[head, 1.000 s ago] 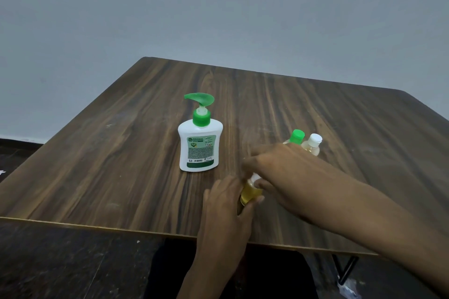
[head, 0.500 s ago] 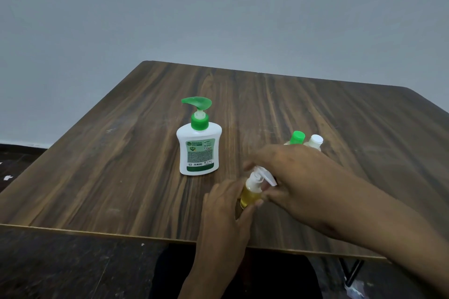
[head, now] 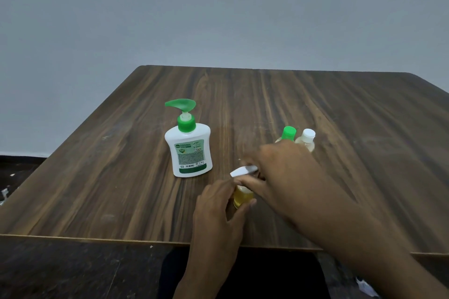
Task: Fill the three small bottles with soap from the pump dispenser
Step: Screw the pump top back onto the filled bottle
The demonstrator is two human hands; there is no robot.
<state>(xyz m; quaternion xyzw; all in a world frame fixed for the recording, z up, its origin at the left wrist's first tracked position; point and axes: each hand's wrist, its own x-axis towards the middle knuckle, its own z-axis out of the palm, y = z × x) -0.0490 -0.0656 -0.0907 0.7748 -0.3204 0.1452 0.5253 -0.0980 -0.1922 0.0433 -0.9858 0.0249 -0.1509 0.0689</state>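
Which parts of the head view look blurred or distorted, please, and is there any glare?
Head view: the right hand and white spray cap are motion-blurred; the pump dispenser is sharp; the table edges splay from wide-angle distortion; lighting is soft, without glare.

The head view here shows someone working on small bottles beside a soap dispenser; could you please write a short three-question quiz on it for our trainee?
1. True or false: the left hand grips the yellow bottle.
2. What does the right hand pinch? A) white spray top B) green cap C) dispenser pump
3. Fill in: the pump dispenser stands ____ on the table.

Key: 1 true; 2 A; 3 upright.
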